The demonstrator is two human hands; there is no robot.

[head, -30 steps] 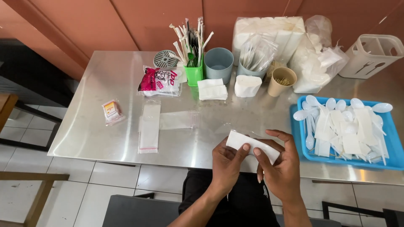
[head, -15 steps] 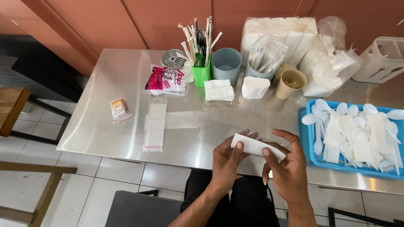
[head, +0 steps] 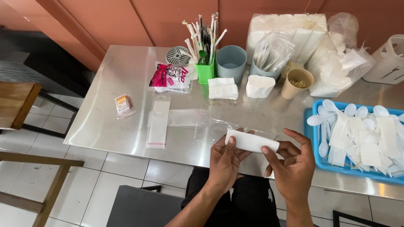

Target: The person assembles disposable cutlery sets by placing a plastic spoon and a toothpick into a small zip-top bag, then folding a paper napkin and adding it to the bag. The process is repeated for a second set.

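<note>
White paper, folded into a long strip: the napkin [head: 251,141] sat pinched between both my hands, above the near edge of the steel table [head: 118,80]. My left hand [head: 224,162] gripped its left end, thumb on top, fingers curled under. My right hand [head: 292,168] gripped the right end, thumb [head: 269,154] pressed on the upper face, remaining fingers spread loose behind and below. Neither hand was slack; both were closed on the napkin.

Long axis of the strip ran left to right across my body, dipping slightly toward the right. Each hand held one end, so neither was nearer than the other; the free middle of the strip lay between my thumbs.

Outward from the fingers: clear plastic sleeves [head: 159,124] lay flat on the table, ahead and to the left, well apart from the napkin. Blue tray [head: 315,147] of white plastic spoons [head: 328,126] stood just to the right of my right hand, nearer that hand than the left. Farther back: folded napkin stacks [head: 222,88], a grey cup [head: 230,63], a green holder [head: 205,69] of wrapped straws, a tan cup [head: 297,82] of toothpicks.
</note>
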